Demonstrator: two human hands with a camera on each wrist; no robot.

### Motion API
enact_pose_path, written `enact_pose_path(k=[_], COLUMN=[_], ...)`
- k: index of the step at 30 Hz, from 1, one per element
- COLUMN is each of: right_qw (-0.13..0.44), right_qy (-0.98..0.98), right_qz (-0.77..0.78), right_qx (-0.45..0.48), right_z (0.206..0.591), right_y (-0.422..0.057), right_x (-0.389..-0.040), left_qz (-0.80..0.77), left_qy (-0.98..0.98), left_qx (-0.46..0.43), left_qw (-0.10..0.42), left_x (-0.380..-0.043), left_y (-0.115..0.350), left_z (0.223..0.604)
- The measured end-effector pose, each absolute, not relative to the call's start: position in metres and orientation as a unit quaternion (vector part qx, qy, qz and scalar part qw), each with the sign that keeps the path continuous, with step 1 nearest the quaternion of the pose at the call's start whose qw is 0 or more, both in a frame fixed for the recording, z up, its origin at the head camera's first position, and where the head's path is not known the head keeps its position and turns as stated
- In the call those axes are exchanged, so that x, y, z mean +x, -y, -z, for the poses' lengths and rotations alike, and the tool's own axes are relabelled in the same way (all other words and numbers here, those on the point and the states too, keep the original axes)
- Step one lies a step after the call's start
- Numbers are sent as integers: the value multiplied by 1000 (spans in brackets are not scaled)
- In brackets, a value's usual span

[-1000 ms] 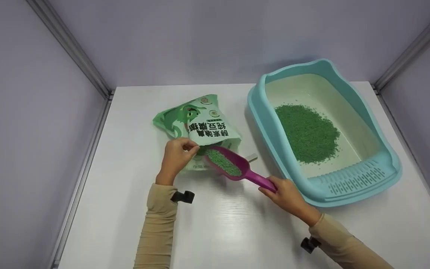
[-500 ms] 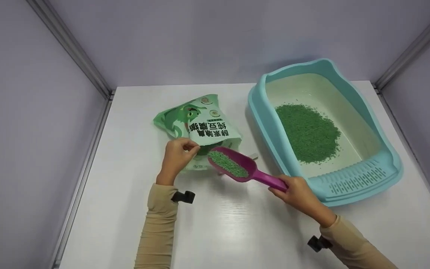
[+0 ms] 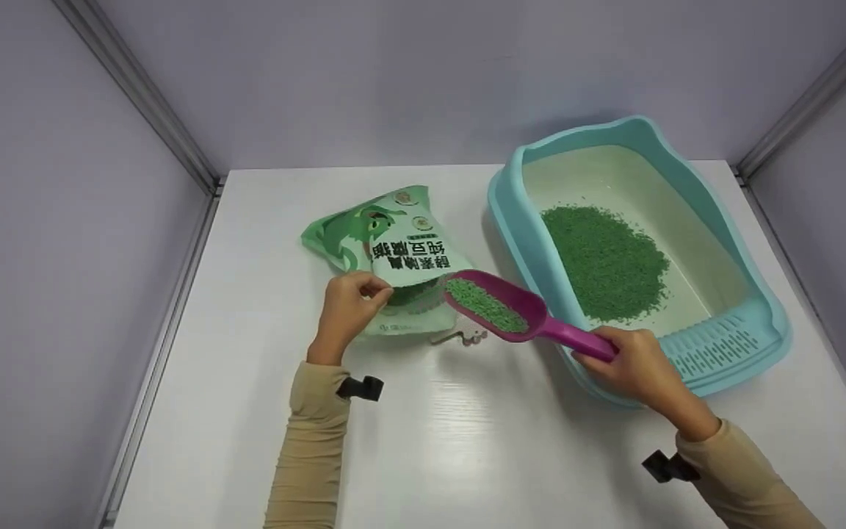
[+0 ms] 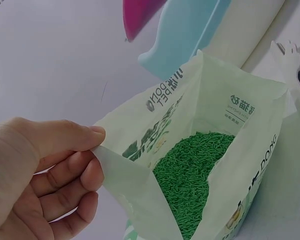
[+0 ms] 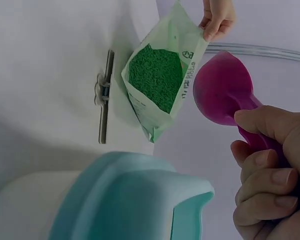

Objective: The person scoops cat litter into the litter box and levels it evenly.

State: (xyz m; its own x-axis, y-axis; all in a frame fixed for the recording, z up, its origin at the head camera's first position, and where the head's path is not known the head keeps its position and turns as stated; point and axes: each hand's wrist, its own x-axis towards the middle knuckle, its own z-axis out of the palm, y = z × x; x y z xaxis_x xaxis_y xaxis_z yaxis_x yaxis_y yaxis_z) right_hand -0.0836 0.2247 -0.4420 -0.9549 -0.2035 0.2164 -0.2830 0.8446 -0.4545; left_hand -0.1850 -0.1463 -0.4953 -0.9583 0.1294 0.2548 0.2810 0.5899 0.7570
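My left hand [image 3: 353,308] pinches the opened top edge of a green cat litter bag [image 3: 412,220] between thumb and forefinger. Inside the bag lie green litter pellets [image 4: 187,175], visible past the spread edges. My right hand [image 3: 636,371] grips the handle of a magenta litter scoop [image 3: 517,295]. Green pellets [image 3: 483,303] fill one side of the scoop's bowl in the head view. The bowl hangs just right of the bag mouth, and its handle overlaps the near left rim of a blue litter box [image 3: 529,235]. From the right wrist only the scoop's underside shows.
A broad patch of green litter [image 3: 606,261] covers part of the box's pale floor. On the white table [image 3: 261,353] lies a slim clip-like piece [image 5: 105,95], partly behind the scoop in the head view. Pale panels [image 3: 423,81] enclose the table's back and sides.
My right hand has moved the loaded scoop rightward, away from the bag mouth and over the box's near left rim. The left hand keeps its hold on the bag.
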Motion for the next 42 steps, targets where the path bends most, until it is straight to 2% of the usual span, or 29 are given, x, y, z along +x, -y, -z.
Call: enact_pose_path(k=[12, 22, 34, 42], right_qw=[87, 104, 72, 46], right_qy=[956, 958, 968, 974], right_qz=[-252, -257, -241, -216], right_qx=[118, 69, -14, -41], right_z=[419, 406, 405, 420], right_y=[-260, -301, -325, -338], right_x=[-81, -79, -87, -96], left_qz=[441, 442, 441, 441], left_qy=[886, 885, 885, 885], left_qx=[-116, -122, -124, -124], left_qw=[86, 85, 87, 88], left_x=[-185, -185, -185, -184], left_y=[146, 147, 147, 147], left_z=[496, 495, 497, 496])
